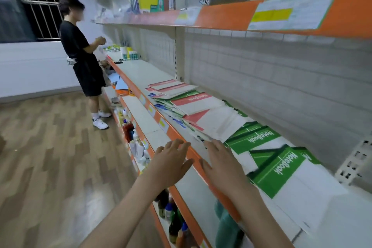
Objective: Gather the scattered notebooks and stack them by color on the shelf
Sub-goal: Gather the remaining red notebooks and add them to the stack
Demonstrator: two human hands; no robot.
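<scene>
Head view: left hand (pixel 171 162) and right hand (pixel 220 162), fingers spread and empty, should slide the scattered notebooks (pixel 201 112) together by color.

Both bare forearms are stretched forward toward 12 o'clock, palms turned down. The left hand (pixel 171 162) is held flat with fingers straight and slightly spread. The right hand (pixel 221 164) is likewise extended, fingers straight, thumb angled toward 9 o'clock.
</scene>
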